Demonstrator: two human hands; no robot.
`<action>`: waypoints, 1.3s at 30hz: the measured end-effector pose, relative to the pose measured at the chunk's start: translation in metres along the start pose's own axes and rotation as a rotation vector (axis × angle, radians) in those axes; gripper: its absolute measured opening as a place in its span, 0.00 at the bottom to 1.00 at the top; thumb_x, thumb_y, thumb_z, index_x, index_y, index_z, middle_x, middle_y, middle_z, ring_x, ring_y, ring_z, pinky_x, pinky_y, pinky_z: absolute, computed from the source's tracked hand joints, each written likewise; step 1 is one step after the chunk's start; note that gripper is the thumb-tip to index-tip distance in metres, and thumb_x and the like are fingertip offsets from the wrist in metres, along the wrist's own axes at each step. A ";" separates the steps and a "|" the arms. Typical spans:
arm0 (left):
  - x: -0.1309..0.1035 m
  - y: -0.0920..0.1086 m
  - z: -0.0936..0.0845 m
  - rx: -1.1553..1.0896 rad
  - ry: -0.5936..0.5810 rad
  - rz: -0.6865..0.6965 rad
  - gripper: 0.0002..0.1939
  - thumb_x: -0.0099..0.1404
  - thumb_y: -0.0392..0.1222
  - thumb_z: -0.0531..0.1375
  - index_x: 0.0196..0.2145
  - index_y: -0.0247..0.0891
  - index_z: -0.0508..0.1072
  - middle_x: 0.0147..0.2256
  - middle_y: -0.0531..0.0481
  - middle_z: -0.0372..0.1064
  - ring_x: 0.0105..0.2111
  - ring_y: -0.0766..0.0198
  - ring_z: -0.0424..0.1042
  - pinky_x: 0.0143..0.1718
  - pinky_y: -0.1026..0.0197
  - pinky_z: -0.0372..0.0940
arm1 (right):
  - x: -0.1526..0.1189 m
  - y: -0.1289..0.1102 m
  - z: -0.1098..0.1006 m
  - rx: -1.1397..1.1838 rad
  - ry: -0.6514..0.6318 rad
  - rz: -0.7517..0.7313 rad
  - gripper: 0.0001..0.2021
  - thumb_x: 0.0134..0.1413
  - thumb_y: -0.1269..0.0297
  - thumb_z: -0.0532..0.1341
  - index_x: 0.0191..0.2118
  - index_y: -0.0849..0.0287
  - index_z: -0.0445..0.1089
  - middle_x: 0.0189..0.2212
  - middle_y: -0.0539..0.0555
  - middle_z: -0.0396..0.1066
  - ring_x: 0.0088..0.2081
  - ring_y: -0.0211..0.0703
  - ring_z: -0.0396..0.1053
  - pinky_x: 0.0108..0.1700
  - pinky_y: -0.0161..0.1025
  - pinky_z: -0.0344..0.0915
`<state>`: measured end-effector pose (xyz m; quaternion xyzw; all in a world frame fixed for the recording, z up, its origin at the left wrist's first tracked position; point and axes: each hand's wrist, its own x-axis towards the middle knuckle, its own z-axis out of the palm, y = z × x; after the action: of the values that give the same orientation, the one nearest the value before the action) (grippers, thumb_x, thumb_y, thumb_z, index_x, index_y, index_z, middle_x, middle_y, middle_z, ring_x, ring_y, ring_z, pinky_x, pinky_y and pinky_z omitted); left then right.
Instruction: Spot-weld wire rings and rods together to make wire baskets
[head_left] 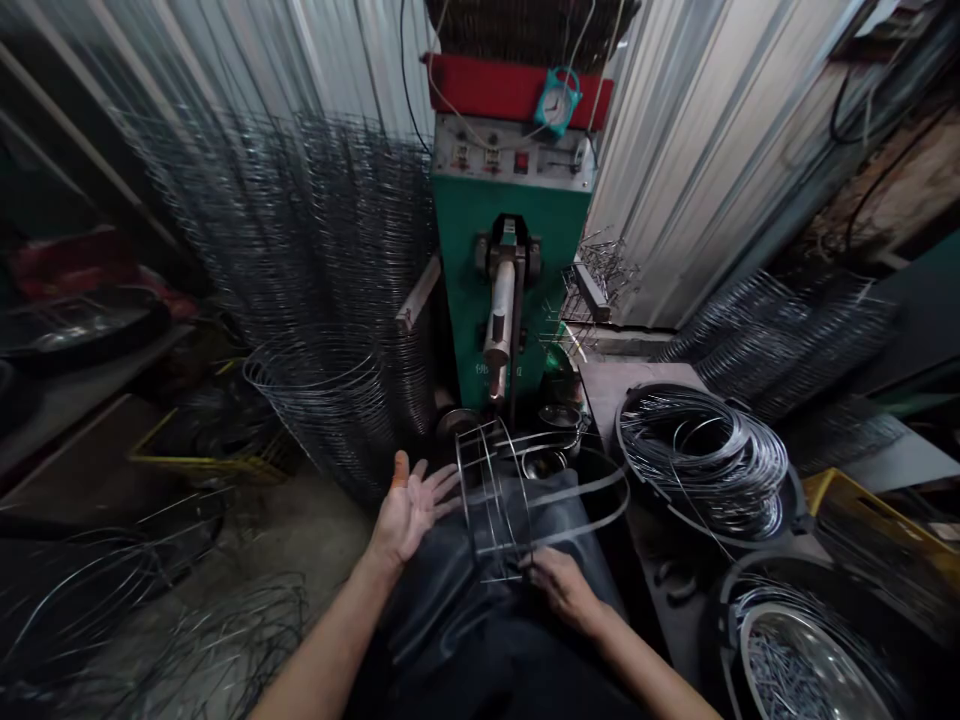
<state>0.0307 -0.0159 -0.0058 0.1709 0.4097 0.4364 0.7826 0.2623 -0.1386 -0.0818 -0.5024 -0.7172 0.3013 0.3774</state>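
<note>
A round wire frame (495, 500) with hoops and cross wires is held above the dark apron on my lap, in front of a green machine (469, 240). My right hand (562, 588) has its fingers closed on the frame's lower right edge. Just left of the frame, my left hand (412, 505) is palm up with its fingers spread, holding nothing. Flat curved strips (592, 490) extend to the right from the frame. The machine's metal arm (501, 310) points down toward the frame.
Tall stacks of wire rings (360, 230) stand at the left. On the right bench (652, 590) are a tub of wire hoops (705, 460) and a metal bowl of small wire pieces (787, 670). Loose wires (217, 640) lie on the floor at lower left.
</note>
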 end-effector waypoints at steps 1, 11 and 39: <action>0.000 -0.006 -0.004 0.062 -0.005 0.100 0.35 0.62 0.62 0.46 0.60 0.41 0.47 0.52 0.35 0.63 0.50 0.54 0.66 0.44 0.51 0.64 | 0.008 -0.006 -0.002 0.034 0.060 0.060 0.14 0.59 0.57 0.49 0.35 0.55 0.70 0.28 0.51 0.70 0.31 0.42 0.68 0.35 0.37 0.66; 0.031 -0.039 0.022 0.261 -0.062 0.244 0.39 0.48 0.48 0.67 0.55 0.36 0.56 0.31 0.51 0.68 0.26 0.67 0.69 0.30 0.63 0.65 | 0.095 -0.034 -0.010 0.241 0.081 0.247 0.15 0.57 0.53 0.51 0.26 0.56 0.61 0.22 0.49 0.62 0.25 0.39 0.60 0.28 0.35 0.58; 0.069 -0.011 0.042 0.132 0.070 0.306 0.32 0.40 0.47 0.70 0.40 0.36 0.61 0.23 0.62 0.56 0.12 0.80 0.47 0.10 0.71 0.43 | 0.191 0.010 -0.092 -0.270 0.050 -0.139 0.12 0.57 0.54 0.56 0.32 0.55 0.71 0.29 0.52 0.73 0.33 0.44 0.70 0.36 0.39 0.64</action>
<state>0.0891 0.0382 -0.0215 0.2669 0.4338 0.5282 0.6794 0.3045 0.0510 0.0045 -0.5052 -0.7746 0.1628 0.3438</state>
